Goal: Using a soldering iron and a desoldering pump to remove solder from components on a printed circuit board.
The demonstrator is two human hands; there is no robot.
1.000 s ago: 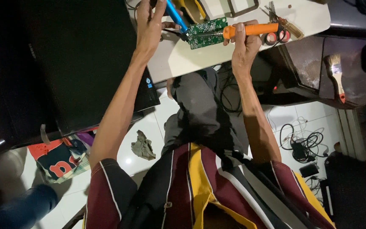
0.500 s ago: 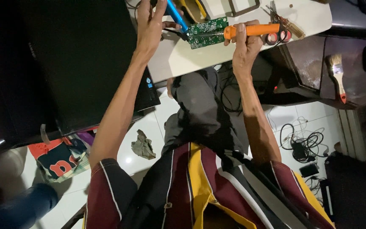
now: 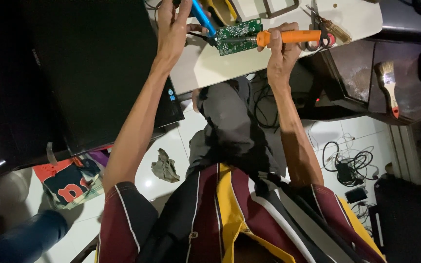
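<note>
A green circuit board (image 3: pixel 239 36) lies on a white table (image 3: pixel 210 65) at the top of the view. My right hand (image 3: pixel 279 46) grips an orange-handled soldering iron (image 3: pixel 291 36) held sideways, its tip pointing left over the board. My left hand (image 3: pixel 174 27) holds a blue-handled tool (image 3: pixel 202 15) whose lower end meets the board's left edge. Both arms reach up from my striped red, yellow and black shirt (image 3: pixel 230 219).
A large black flat screen (image 3: pixel 74 73) fills the left. Scissors (image 3: pixel 317 34) lie on the table by the iron. A paintbrush (image 3: pixel 388 83) rests on a dark shelf at right. Cables (image 3: pixel 349 165), a crumpled rag (image 3: pixel 164 165) and a coloured bag (image 3: pixel 69 180) lie on the tiled floor.
Both hands and the board have shifted very slightly; the tools stay on the board.
</note>
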